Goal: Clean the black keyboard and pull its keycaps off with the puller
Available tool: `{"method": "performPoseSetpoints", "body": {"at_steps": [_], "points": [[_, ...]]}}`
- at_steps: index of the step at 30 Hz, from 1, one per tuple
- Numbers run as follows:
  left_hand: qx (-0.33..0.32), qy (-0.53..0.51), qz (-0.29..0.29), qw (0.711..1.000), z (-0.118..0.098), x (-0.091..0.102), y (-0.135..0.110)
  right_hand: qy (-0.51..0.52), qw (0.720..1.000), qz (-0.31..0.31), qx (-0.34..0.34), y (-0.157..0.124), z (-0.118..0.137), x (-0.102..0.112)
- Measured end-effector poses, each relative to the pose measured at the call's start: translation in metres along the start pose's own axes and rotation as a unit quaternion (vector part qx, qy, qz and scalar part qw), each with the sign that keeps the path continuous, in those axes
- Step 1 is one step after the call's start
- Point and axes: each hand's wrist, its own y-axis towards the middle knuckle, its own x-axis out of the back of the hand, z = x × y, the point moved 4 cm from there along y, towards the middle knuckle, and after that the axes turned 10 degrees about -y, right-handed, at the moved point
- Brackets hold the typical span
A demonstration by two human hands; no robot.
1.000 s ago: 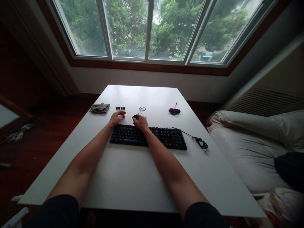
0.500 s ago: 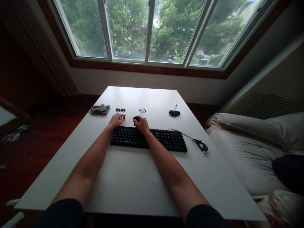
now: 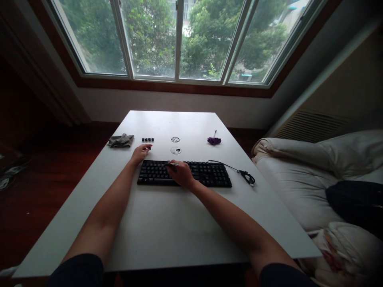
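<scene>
A black keyboard [image 3: 209, 174] lies across the white table in front of me. Over its left-middle keys is my right hand [image 3: 182, 173], its fingers closed on a dark, slim tool [image 3: 172, 164] that looks like a wire keycap puller. Most of that tool is hidden by the fingers. Beyond the keyboard's left end, my left hand [image 3: 140, 154] rests on the table, thumb and fingertips closed around a small black keycap [image 3: 150, 148], which shows only in part. Just past it stands a row of several black keycaps [image 3: 148, 140].
On the table [image 3: 167, 227] lie a grey cloth [image 3: 121, 140], two small round clear dishes [image 3: 176, 150], and a purple cloth [image 3: 214, 140] with a thin stick by it. The keyboard's coiled cable [image 3: 247, 177] is at right. A cushioned sofa [image 3: 287, 179] flanks the table's right side.
My right hand has come back toward me with the dark tool, from beyond the keyboard to over its keys. A second round dish is uncovered. The view has shifted slightly right.
</scene>
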Motion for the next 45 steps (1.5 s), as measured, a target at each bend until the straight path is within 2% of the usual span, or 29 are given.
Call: {"method": "performPoseSetpoints", "body": {"at_steps": [3,5,8,13,17,22,32,40,45], "points": [[0.017,-0.062,-0.010,0.998,0.003,-0.001,0.000,0.023,0.999,-0.036,0.003,-0.031,-0.005,0.016],[0.035,-0.108,-0.019,0.993,0.006,-0.002,-0.001,0.040,0.998,-0.052,-0.014,-0.040,-0.009,0.020],[0.056,-0.164,-0.034,0.984,0.006,-0.001,-0.005,0.039,0.997,-0.062,-0.021,-0.037,-0.009,0.016],[0.053,-0.255,-0.027,0.965,-0.003,0.003,-0.015,0.001,0.998,-0.030,0.054,-0.033,-0.004,0.003],[0.044,-0.300,-0.026,0.953,-0.011,0.000,-0.019,0.020,0.999,-0.028,0.023,-0.037,-0.007,0.003],[0.047,-0.299,-0.041,0.952,-0.013,-0.005,-0.021,0.041,0.999,-0.021,-0.011,-0.036,-0.007,0.006],[0.034,-0.215,-0.050,0.975,-0.020,-0.005,-0.025,0.042,0.999,-0.008,-0.023,-0.036,-0.009,0.007],[0.019,-0.206,-0.046,0.977,-0.019,-0.009,-0.024,0.048,0.999,-0.010,-0.021,-0.037,-0.009,0.007],[0.016,-0.128,-0.048,0.990,-0.016,-0.009,-0.023,0.044,0.999,-0.010,-0.020,-0.037,-0.009,0.007]]}}
